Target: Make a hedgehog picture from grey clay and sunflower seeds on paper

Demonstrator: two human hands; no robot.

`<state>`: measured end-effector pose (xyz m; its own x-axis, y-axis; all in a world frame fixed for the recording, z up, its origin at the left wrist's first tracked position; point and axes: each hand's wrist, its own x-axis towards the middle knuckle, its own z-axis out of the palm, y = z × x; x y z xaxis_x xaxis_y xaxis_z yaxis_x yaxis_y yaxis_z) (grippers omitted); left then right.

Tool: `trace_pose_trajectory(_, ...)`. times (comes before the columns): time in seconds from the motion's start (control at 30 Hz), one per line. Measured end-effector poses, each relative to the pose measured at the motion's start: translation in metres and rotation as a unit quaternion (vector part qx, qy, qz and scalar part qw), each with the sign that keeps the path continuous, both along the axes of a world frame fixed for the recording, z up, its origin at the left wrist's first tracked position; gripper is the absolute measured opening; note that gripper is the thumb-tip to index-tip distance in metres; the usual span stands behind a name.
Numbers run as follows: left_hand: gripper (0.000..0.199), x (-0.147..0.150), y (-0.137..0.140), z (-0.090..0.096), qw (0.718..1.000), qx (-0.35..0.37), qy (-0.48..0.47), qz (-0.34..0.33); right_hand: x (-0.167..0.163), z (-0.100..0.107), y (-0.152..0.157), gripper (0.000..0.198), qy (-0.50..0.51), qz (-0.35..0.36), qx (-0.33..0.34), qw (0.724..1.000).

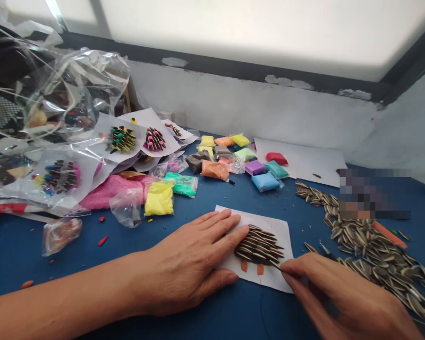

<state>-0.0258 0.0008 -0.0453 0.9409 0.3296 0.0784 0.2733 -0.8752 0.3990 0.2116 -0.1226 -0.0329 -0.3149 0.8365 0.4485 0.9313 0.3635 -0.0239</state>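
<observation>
On the blue table lies a white paper sheet [281, 226] bearing a hedgehog figure [258, 245] made of dark clay and striped sunflower seeds in overlapping rows. Two small orange clay feet [260, 269] sit along its lower edge. My left hand [201, 255] rests flat on the sheet's left side, fingers spread, the index fingertip touching the seeds. At the figure's lower right, my right hand [333, 288] pinches a sunflower seed [276, 266] between thumb and forefinger, its tip against the clay. Part of the right hand's grip is hidden.
A long heap of sunflower seeds [371, 250] spreads along the right. Coloured clay packets [215, 169] lie at the back middle, with a yellow packet [159, 198] nearer. Finished seed figures on paper [122, 139] and clear plastic bags [81, 80] crowd the left. A white wall [212, 94] stands behind.
</observation>
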Motion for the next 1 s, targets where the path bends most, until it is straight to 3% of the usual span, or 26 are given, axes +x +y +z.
trace_pose_trajectory(0.37,0.063,0.0006,-0.0002,0.0004,1.000,0.006,-0.006,-0.002,-0.0020,0.0008,0.0032,0.016,0.006,-0.002,-0.042,0.999)
trace_pose_trajectory(0.6,0.063,-0.0005,-0.0004,0.0001,1.000,-0.001,-0.003,0.001,-0.0048,-0.0004,0.0045,0.021,-0.023,-0.003,-0.017,1.000)
trace_pose_trajectory(0.83,0.063,-0.0002,-0.0006,0.0012,1.000,-0.005,0.001,0.001,-0.0058,-0.0014,0.0032,0.020,-0.036,-0.010,-0.066,0.997)
trace_pose_trajectory(1.0,0.064,-0.0003,-0.0002,0.0000,1.000,0.000,0.003,-0.003,-0.0053,-0.0025,0.0061,0.020,-0.061,-0.004,-0.059,0.996)
